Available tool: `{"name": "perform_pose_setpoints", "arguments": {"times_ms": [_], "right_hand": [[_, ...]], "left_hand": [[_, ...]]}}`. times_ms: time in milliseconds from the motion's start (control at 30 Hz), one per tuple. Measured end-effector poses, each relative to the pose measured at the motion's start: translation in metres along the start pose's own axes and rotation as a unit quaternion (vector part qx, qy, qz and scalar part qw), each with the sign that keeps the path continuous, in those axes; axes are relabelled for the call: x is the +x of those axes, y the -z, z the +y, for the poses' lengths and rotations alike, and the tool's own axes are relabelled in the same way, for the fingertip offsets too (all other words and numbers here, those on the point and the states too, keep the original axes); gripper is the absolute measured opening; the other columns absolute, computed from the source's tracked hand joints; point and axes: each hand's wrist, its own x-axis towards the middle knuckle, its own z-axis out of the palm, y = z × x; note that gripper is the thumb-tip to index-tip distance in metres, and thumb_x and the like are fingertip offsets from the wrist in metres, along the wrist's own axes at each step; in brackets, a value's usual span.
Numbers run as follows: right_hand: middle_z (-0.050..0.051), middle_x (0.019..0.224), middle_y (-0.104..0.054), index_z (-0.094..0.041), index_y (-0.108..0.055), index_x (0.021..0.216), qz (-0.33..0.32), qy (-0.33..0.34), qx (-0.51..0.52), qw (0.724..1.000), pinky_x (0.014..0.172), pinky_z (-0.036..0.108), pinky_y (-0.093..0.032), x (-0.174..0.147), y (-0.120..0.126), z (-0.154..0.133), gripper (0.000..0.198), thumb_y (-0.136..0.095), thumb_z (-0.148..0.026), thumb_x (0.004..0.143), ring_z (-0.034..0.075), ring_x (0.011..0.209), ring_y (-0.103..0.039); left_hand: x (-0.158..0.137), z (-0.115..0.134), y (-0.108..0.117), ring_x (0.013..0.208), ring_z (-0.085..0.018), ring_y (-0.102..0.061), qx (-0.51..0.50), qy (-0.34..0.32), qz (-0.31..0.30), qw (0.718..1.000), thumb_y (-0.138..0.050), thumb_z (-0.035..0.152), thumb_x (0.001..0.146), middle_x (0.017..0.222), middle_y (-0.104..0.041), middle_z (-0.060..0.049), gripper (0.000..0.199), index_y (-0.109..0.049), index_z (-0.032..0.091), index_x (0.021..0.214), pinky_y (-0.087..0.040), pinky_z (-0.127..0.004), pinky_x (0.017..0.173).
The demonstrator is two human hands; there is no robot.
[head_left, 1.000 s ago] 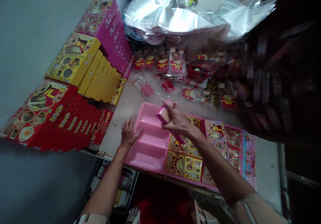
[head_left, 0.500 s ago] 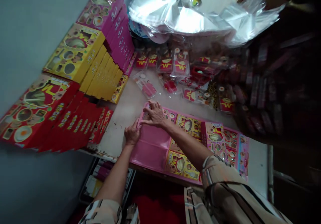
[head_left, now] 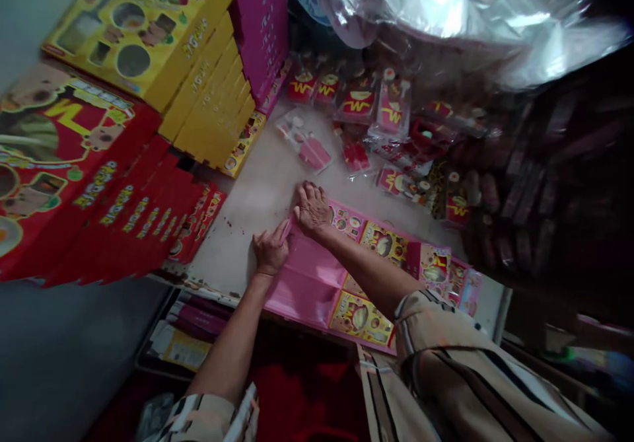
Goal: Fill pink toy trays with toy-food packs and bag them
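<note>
A glossy pink sheet or bag (head_left: 310, 283) lies flat along the table's front edge, its left part bare. My left hand (head_left: 271, 249) is closed on its left edge, and a narrow fold of pink pokes up past the fingers. At the upper left corner, my right hand (head_left: 312, 209) has its fingers curled and pressed down on the pink edge; the fingertips are hidden. Yellow printed boxes (head_left: 361, 318) show along the pink piece, partly covered by my right forearm. Farther right is a pink printed box (head_left: 434, 263).
Stacked red boxes (head_left: 126, 204), yellow boxes (head_left: 208, 92) and purple boxes (head_left: 262, 26) rise at the left. Behind my hands lie small clear-wrapped toy packs (head_left: 357, 98). Clear plastic bags (head_left: 446, 19) hang over the back. A bin (head_left: 183, 343) with packets sits below the table.
The view has shifted closer to the stacks. My right hand's spread fingers have curled in at the corner, slightly apart from my left hand, which still grips the pink edge.
</note>
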Motion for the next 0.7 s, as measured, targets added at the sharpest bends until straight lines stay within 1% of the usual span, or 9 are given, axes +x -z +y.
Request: {"name": "perform_pose_setpoints", "arguments": {"times_ms": [100,200,300,367,433,500,533,600,700], "right_hand": [[0.018,0.165,-0.031,-0.010,-0.035,0.156,-0.010,0.038,0.027,0.999,0.128,0.050,-0.013,-0.008,0.003,0.002,0.069,-0.052,-0.028,0.091,0.030,0.152,-0.026],[0.017,0.167,-0.027,-0.010,-0.029,0.158,0.027,0.046,0.078,0.995,0.127,0.049,-0.019,-0.020,0.002,0.006,0.077,-0.050,-0.034,0.089,0.027,0.154,-0.026],[0.017,0.160,-0.041,-0.011,-0.032,0.156,0.077,-0.034,0.157,0.984,0.123,0.045,-0.031,-0.027,-0.002,0.007,0.071,-0.041,-0.034,0.090,0.025,0.148,-0.038],[0.015,0.153,-0.051,-0.013,-0.033,0.155,0.079,-0.108,0.212,0.968,0.118,0.043,-0.038,-0.027,-0.002,0.002,0.064,-0.031,-0.033,0.094,0.023,0.140,-0.049],[0.015,0.149,-0.055,-0.014,-0.031,0.156,0.070,-0.182,0.236,0.952,0.113,0.042,-0.043,-0.021,0.000,-0.006,0.062,-0.026,-0.037,0.098,0.023,0.134,-0.055],[0.015,0.151,-0.054,-0.014,-0.033,0.156,0.065,-0.230,0.203,0.950,0.113,0.044,-0.042,-0.016,0.001,-0.015,0.063,-0.027,-0.040,0.099,0.026,0.134,-0.055],[0.015,0.153,-0.051,-0.014,-0.037,0.155,0.061,-0.235,0.173,0.955,0.115,0.046,-0.039,-0.014,0.001,-0.019,0.063,-0.028,-0.040,0.098,0.027,0.136,-0.053],[0.014,0.160,-0.043,-0.014,-0.042,0.153,0.047,-0.219,0.115,0.968,0.119,0.050,-0.033,-0.015,0.000,-0.027,0.062,-0.028,-0.037,0.098,0.029,0.142,-0.046],[0.012,0.167,-0.030,-0.013,-0.036,0.158,0.029,-0.182,0.052,0.982,0.123,0.054,-0.025,-0.026,-0.002,-0.031,0.063,-0.023,-0.036,0.101,0.029,0.154,-0.026]], "left_hand": [[0.005,0.007,0.014,0.112,-0.027,-0.063,-0.088,-0.002,-0.018,0.996,-0.054,0.024,0.091,0.122,-0.073,-0.009,0.045,-0.067,0.024,0.134,-0.041,-0.040,0.099],[0.028,0.022,0.026,0.111,-0.022,-0.066,-0.177,0.049,-0.070,0.981,-0.046,0.022,0.095,0.124,-0.073,-0.007,0.039,-0.073,0.024,0.123,-0.046,-0.031,0.093],[0.059,0.038,0.030,0.099,-0.021,-0.070,-0.200,0.120,-0.109,0.966,-0.055,0.036,0.096,0.112,-0.078,-0.006,0.030,-0.077,0.026,0.113,-0.047,-0.028,0.082],[0.076,0.045,0.030,0.093,-0.020,-0.070,-0.204,0.144,-0.109,0.962,-0.061,0.047,0.093,0.104,-0.079,-0.006,0.031,-0.079,0.026,0.107,-0.046,-0.027,0.078],[0.086,0.050,0.029,0.090,-0.020,-0.070,-0.216,0.155,-0.107,0.958,-0.064,0.052,0.091,0.101,-0.079,-0.006,0.033,-0.081,0.026,0.103,-0.046,-0.027,0.077],[0.090,0.051,0.028,0.088,-0.019,-0.070,-0.242,0.157,-0.110,0.951,-0.069,0.047,0.088,0.100,-0.079,-0.006,0.028,-0.081,0.025,0.099,-0.046,-0.026,0.077],[0.090,0.050,0.027,0.088,-0.019,-0.070,-0.257,0.160,-0.108,0.947,-0.072,0.043,0.087,0.100,-0.079,-0.007,0.024,-0.081,0.024,0.098,-0.046,-0.026,0.077],[0.087,0.048,0.024,0.086,-0.019,-0.070,-0.287,0.169,-0.101,0.938,-0.074,0.034,0.084,0.097,-0.079,-0.007,0.018,-0.082,0.022,0.095,-0.047,-0.026,0.076],[0.076,0.045,0.018,0.082,-0.019,-0.070,-0.327,0.190,-0.079,0.922,-0.074,0.031,0.082,0.091,-0.079,-0.007,0.015,-0.082,0.021,0.091,-0.048,-0.027,0.076]]}}
